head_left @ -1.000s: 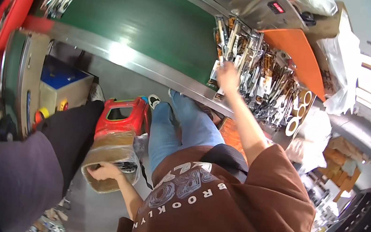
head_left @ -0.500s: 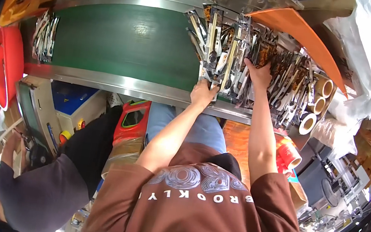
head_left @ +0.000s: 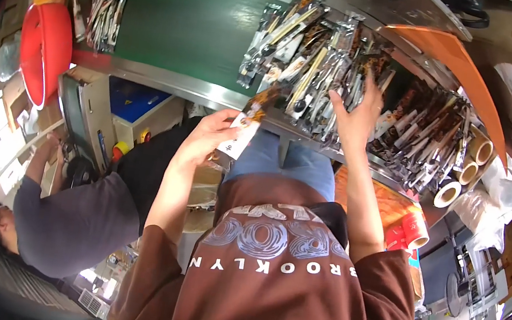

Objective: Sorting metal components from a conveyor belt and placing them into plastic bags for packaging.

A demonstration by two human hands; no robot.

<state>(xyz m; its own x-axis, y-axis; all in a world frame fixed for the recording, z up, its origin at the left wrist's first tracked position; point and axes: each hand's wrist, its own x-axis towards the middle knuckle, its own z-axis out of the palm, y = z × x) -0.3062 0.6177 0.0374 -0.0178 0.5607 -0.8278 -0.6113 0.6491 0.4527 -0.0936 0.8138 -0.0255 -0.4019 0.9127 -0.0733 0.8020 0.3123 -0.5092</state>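
Note:
My left hand (head_left: 202, 136) is closed on a cutlery packet (head_left: 243, 133) with a white label and a dark, orange-patterned end. It holds the packet in front of the belt's metal edge, over my lap. A heap of similar clear packets (head_left: 316, 70) lies on the green conveyor belt (head_left: 182, 35); pale chopsticks and dark spoons show through the film. Over the right part of this heap, my right hand (head_left: 358, 117) is open, with thumb and fingers apart. Whether its fingertips touch the packets I cannot tell. Another pile of packets (head_left: 431, 135) is to its right.
At the belt's left end lie several more packets (head_left: 106, 18), beside a red round container (head_left: 45, 52). An orange panel (head_left: 458, 74) curves behind the right pile, with cardboard-cored rolls (head_left: 447, 194) next to it. A co-worker (head_left: 80, 220) is at my left.
My left hand has left the heap and come back toward me with a packet. My right hand has lifted and spread its fingers. The head view has shifted, and the heap looks more spread out.

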